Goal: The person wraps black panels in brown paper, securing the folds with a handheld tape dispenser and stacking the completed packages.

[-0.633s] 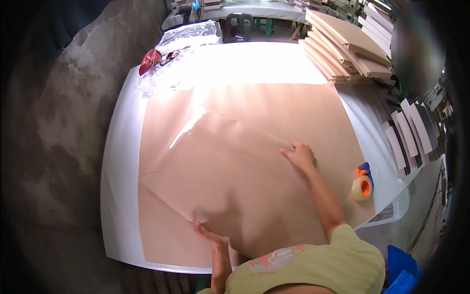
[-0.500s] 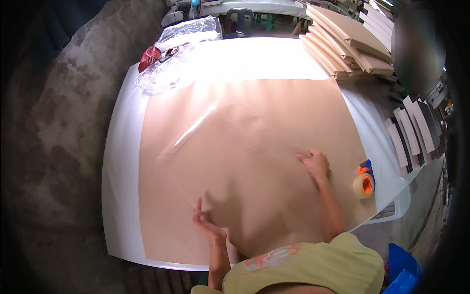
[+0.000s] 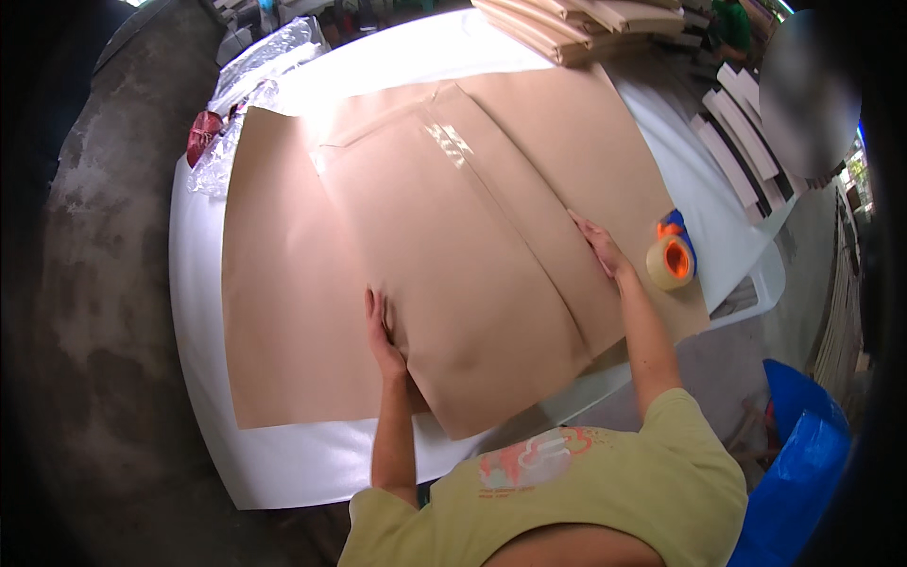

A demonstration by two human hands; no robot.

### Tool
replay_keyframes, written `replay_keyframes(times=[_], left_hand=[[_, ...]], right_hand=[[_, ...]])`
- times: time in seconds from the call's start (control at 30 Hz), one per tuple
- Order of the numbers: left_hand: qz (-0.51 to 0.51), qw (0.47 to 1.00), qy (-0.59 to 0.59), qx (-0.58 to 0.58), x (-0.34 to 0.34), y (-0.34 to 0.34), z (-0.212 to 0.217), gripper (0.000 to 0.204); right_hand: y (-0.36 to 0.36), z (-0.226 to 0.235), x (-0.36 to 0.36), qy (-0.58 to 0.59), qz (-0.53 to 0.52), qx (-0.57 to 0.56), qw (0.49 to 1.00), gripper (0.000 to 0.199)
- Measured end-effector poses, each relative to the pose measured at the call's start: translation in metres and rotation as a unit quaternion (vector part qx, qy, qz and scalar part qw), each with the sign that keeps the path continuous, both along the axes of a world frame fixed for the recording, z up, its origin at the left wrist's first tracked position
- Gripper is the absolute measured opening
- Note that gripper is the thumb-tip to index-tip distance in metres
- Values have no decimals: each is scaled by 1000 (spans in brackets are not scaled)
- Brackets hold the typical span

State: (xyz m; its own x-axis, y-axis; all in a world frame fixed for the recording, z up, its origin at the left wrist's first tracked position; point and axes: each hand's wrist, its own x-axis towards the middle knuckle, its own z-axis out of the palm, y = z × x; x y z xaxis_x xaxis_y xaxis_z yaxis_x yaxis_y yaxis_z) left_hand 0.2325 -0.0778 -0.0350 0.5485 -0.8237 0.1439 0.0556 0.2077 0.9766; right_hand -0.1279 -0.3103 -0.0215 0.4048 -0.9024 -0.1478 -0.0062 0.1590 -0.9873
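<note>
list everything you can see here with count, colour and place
table: 1, white, under everything
brown paper sheet: 1, flat on the table
wrapped flat parcel: 1, brown paper, on the sheet, between the hands
tape roll: 1, tan with orange core, right of the parcel
clear plastic wrap: 1 heap, table's far left corner
red thing: 1, beside the plastic
cardboard stack: 1, tan, far edge
blue bag: 1, floor, right
left hand: flat on parcel's left edge
right hand: flat on parcel's right edge
</note>
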Motion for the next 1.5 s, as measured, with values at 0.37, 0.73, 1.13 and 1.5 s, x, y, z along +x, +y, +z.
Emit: replay_keyframes(times=[0.37, 0.73, 1.13, 1.5], left_hand=[[248, 966, -72, 17, -109, 27, 0, 70], [29, 982, -134, 134, -70, 97, 19, 76], [42, 846, -499, 183, -53, 62, 1, 102], [191, 704, -578, 367, -147, 73, -37, 79]], right_hand=[[37, -28, 11, -367, -346, 36, 863, 73], [62, -40, -51, 4, -81, -108, 991, 51], [-5, -3, -33, 586, 176, -166, 774, 95], [123, 20, -29, 672, 256, -211, 662, 100]])
